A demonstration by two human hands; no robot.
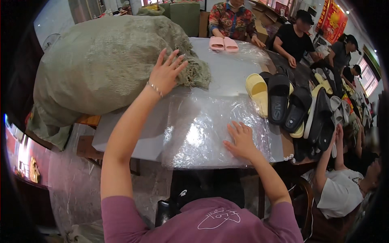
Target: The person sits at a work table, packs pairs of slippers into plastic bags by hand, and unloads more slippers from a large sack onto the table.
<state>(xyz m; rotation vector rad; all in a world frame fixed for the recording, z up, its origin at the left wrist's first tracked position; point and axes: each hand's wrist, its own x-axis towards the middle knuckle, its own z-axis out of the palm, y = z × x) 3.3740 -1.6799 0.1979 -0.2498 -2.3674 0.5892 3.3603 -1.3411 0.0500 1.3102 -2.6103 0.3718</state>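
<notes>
Grip: neither hand grasps anything; both lie open, fingers spread. Left hand point(166, 73), bracelet at the wrist, palm down on the near end of the green woven sack point(105, 65), fingertips pointing away from the person. Right hand point(242, 139) flat on the clear plastic sheet point(202, 129), fingers pointing up and left across it.

Green woven sack: large, bulging, lying on its side at the far left of the grey table point(227, 69). Long axis runs left to right; its gathered, frayed mouth points right, toward the table's middle, and rests just beside the plastic sheet's far edge.

Clear plastic sheet: crinkled, glossy, spread flat at the near edge of the table in front of the person, long axis roughly left to right, near edge hanging at the table's rim.

Pink slippers point(223, 43): a pair, side by side at the far end of the table, before a seated person.

Yellow slipper point(258, 92): sole up, just left of the black slippers point(296, 109), which lie in an overlapping heap along the right side of the table.

Other people sit along the far and right sides.
</notes>
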